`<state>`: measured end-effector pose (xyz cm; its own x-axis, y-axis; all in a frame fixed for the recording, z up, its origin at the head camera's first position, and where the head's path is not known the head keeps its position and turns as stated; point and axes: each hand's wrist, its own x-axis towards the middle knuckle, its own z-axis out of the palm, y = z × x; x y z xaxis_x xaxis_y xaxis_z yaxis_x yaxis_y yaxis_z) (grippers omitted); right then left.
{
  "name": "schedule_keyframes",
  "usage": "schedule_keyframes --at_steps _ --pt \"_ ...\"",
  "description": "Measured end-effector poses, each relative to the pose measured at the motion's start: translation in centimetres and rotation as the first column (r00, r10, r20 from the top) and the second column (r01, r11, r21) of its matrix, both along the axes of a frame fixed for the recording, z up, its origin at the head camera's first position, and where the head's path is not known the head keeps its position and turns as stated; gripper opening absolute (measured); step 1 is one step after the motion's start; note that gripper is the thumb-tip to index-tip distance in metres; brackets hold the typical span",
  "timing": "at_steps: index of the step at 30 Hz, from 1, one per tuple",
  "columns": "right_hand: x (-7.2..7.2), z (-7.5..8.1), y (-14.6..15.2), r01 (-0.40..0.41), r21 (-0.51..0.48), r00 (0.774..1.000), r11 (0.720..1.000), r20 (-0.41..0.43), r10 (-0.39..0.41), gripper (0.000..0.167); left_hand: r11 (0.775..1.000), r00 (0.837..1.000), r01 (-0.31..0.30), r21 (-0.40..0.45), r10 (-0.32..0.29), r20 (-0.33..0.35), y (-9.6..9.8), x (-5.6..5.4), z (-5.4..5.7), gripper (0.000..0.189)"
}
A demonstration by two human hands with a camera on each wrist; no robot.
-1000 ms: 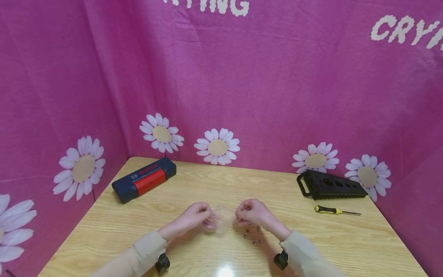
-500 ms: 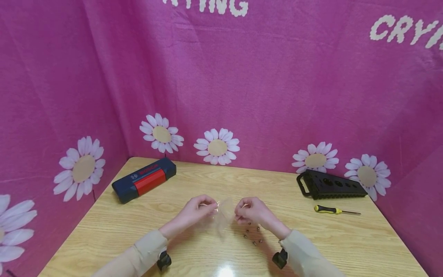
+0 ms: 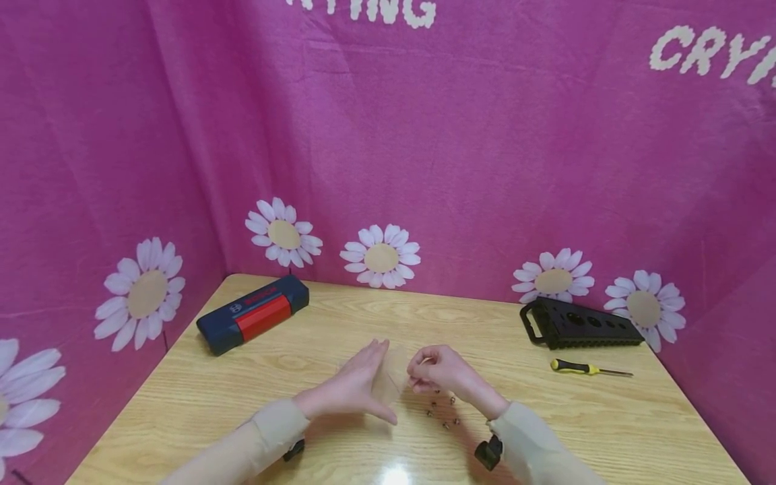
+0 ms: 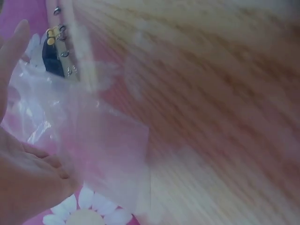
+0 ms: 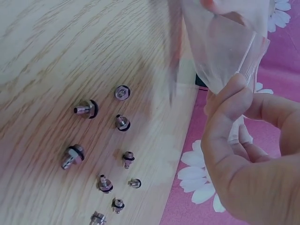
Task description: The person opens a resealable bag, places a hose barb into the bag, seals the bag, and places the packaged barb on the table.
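- Midway between the worktop's [image 3: 424,316] side edges, a clear bag [image 5: 208,47], thin, glossy, creased.
- Right hand [image 3: 442,371]: thumb and forefinger pinch its edge.
- Left hand [image 3: 350,384]: thumb and fingers spread apart.

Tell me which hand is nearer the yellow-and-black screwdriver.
Right. The right hand is left of the screwdriver; the left hand is farther left, beyond the right hand.

In the head view, lettering [image 3: 705,50] is running off the right edge; the lower-centre metal fittings [image 3: 457,422] are looking too small for detail. In the left wrist view, the surface [image 4: 225,93] is looking blurred — the left fingers [image 4: 13,47] are being partly cut off at left. The right wrist view is cropping the plastic bag [image 5: 218,47] at top.
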<state>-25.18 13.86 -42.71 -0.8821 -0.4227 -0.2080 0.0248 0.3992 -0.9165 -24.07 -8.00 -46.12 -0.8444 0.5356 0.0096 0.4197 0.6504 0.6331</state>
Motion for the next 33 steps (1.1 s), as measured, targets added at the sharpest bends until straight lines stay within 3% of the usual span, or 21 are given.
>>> schedule_keyframes --at_steps 7,10,18,25,28,33 --pt "-0.1 0.0 -0.2 0.001 -0.023 1.000 1.000 0.011 -0.001 0.022 0.996 0.990 0.009 -0.088 -0.021 -0.139 0.7 -0.2 -0.5 0.129" --pt "-0.1 0.0 -0.1 -0.010 -0.032 1.000 0.999 0.009 0.011 0.020 0.995 0.986 0.014 -0.094 -0.030 -0.163 0.8 -0.3 -0.6 0.122" --pt "0.1 -0.4 0.3 -0.006 -0.035 0.999 0.999 0.037 0.007 0.019 1.000 0.999 0.016 0.014 -0.016 -0.042 0.3 -0.3 -0.4 0.093" --pt "0.3 -0.4 0.6 0.007 -0.010 1.000 1.000 0.026 -0.007 0.016 0.990 0.999 -0.009 0.142 0.002 0.053 0.1 -0.7 -0.8 0.047" --pt "0.3 -0.5 0.7 0.004 0.006 1.000 1.000 0.003 -0.004 0.015 0.988 0.997 -0.002 0.154 -0.009 0.071 0.1 -0.7 -1.0 0.052" --pt "0.5 -0.4 0.6 0.004 0.010 1.000 1.000 -0.013 -0.003 0.015 0.989 0.995 0.028 0.148 -0.041 0.086 0.2 -0.3 -1.1 0.095"
